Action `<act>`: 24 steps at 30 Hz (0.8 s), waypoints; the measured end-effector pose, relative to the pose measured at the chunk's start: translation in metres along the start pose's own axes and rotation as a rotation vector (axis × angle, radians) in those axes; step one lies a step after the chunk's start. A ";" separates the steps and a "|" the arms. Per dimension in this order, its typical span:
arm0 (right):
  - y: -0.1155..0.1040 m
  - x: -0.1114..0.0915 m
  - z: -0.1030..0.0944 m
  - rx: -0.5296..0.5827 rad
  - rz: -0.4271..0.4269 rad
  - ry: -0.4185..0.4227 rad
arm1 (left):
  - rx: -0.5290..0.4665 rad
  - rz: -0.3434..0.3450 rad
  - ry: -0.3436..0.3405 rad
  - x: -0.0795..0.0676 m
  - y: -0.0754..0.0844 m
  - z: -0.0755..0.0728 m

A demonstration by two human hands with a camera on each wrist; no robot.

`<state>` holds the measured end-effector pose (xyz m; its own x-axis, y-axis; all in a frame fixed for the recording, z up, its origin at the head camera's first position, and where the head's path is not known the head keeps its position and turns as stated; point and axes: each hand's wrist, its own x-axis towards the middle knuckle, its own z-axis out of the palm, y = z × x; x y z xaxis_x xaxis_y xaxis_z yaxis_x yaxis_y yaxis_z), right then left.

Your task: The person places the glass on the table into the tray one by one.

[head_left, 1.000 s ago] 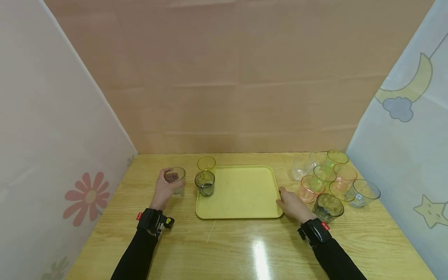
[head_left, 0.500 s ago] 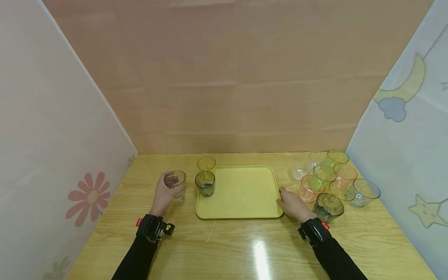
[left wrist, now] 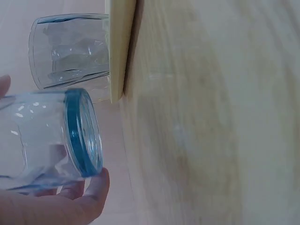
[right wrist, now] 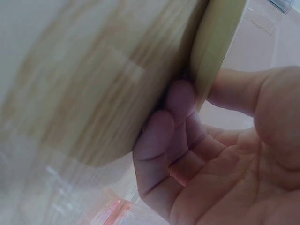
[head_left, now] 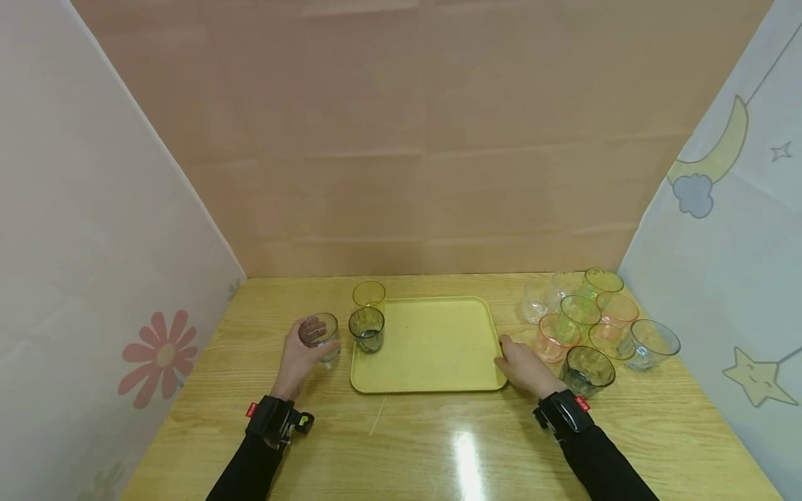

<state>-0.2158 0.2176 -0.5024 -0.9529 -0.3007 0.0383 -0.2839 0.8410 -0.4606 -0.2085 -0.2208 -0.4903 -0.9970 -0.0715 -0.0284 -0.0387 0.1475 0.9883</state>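
My left hand grips a drinking glass by its side, left of the yellow tray. The left wrist view shows this glass lying across the view, with fingers around its wall and its thick bluish base away from the tabletop. My right hand pinches the tray's right edge; in the right wrist view the thumb lies over the rim and curled fingertips reach beneath it. On the tray's left end stand a dark grey glass and, behind it, a yellow glass.
Several glasses crowd the table's right side, including an orange-rimmed glass, a green glass and a dark glass close to my right forearm. Papered walls border the wooden table at the back and sides.
My left hand and its glass have moved slightly right and toward me, closer to the dark grey glass. The right hand keeps its hold, and the tray stays in place.
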 end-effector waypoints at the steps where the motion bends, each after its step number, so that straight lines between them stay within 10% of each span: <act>1: 0.000 0.000 0.000 0.003 -0.002 0.001 | 0.003 0.007 -0.002 -0.001 -0.001 0.001; 24: 0.002 0.000 0.001 0.014 0.021 -0.011 | 0.193 0.262 -0.186 -0.017 -0.020 0.019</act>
<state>-0.2164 0.2187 -0.5044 -0.9575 -0.2879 0.0182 -0.2619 0.8411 -0.4732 -0.1923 -0.2034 -0.5124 -0.9691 0.1708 0.1778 0.2254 0.3213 0.9198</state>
